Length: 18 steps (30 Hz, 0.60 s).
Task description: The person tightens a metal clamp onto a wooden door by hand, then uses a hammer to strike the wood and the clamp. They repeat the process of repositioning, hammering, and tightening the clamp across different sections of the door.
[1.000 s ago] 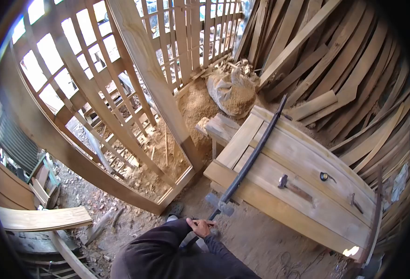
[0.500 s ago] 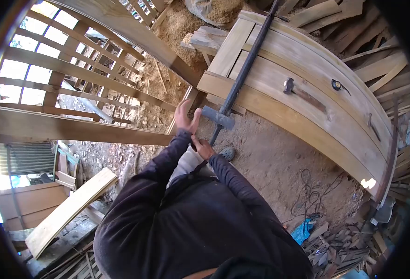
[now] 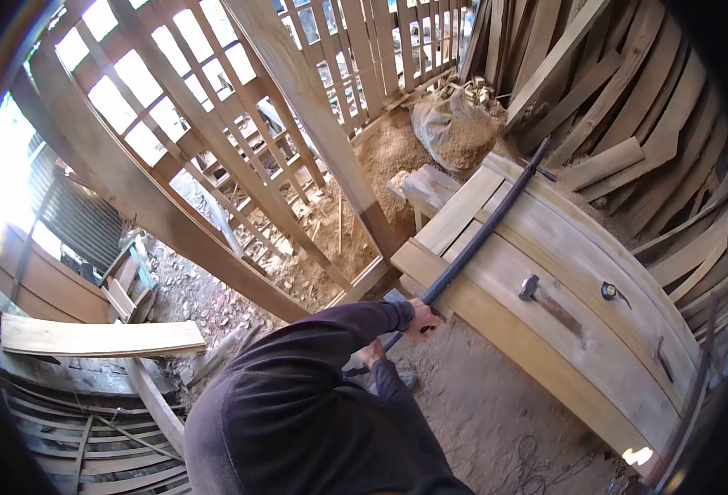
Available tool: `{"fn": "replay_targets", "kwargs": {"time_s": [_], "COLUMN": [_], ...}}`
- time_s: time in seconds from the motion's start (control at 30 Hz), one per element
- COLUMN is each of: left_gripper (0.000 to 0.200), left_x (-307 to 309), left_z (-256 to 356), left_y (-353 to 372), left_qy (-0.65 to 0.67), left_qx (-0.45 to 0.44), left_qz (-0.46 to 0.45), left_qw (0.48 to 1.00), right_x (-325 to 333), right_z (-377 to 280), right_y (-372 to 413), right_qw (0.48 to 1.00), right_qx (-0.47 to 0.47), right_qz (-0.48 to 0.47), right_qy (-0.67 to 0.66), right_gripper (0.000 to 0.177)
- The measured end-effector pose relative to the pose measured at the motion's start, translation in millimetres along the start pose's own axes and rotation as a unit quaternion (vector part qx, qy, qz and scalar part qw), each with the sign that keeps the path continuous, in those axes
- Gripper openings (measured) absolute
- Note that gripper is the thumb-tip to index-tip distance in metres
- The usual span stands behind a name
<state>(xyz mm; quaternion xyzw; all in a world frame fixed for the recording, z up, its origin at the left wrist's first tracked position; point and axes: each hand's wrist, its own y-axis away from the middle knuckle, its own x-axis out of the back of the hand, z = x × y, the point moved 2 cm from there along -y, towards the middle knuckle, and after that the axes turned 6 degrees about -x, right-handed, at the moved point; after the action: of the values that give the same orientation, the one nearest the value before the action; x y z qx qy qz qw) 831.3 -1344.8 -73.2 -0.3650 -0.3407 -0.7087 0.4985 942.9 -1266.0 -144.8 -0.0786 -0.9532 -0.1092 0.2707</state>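
A long dark metal bar (image 3: 484, 235) lies slantwise across a curved wooden panel (image 3: 537, 322) and sticks out past its near edge. My left hand (image 3: 422, 320) is closed around the bar just beyond that edge, its fingers curled. Lower down, my right hand (image 3: 371, 353) is closed at the bar's near end, partly behind my left sleeve. A grey block (image 3: 394, 295) shows only in part beside my left wrist. On the panel lie a hammer (image 3: 550, 304), a small round tape measure (image 3: 610, 290) and a small metal tool (image 3: 665, 360).
A wooden lattice frame (image 3: 290, 190) stands at the left and front. Sawdust and a filled sack (image 3: 451, 124) lie beyond the panel. Planks (image 3: 612, 91) lean at the upper right. A loose board (image 3: 100, 337) is at the left, and cords (image 3: 533, 474) lie on the ground.
The view has turned and shifted. My left hand has gone from spread beside the grey block to closed on the bar. My right hand stays by the bar's near end.
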Motion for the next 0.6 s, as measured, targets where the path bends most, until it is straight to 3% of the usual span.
{"fn": "replay_targets", "kwargs": {"time_s": [0.07,0.3,0.6], "left_gripper": [0.037,0.039,0.032], "left_x": [19,10,-4], "left_z": [15,8,5], "left_y": [2,-3,-7], "left_qy": [0.029,-0.066,-0.081], "left_qx": [-0.01,-0.028,-0.013], "left_qz": [0.047,-0.006,0.024], "left_qw": [0.998,0.997,0.996], "right_x": [5,16,31], "right_z": [-3,0,2], "right_y": [2,19,32], "right_qw": [0.999,0.992,0.981], "right_qx": [-0.025,-0.041,-0.041], "right_qz": [0.011,0.033,0.078], "right_qy": [-0.045,-0.11,-0.171], "right_gripper": [0.035,0.037,0.04]}}
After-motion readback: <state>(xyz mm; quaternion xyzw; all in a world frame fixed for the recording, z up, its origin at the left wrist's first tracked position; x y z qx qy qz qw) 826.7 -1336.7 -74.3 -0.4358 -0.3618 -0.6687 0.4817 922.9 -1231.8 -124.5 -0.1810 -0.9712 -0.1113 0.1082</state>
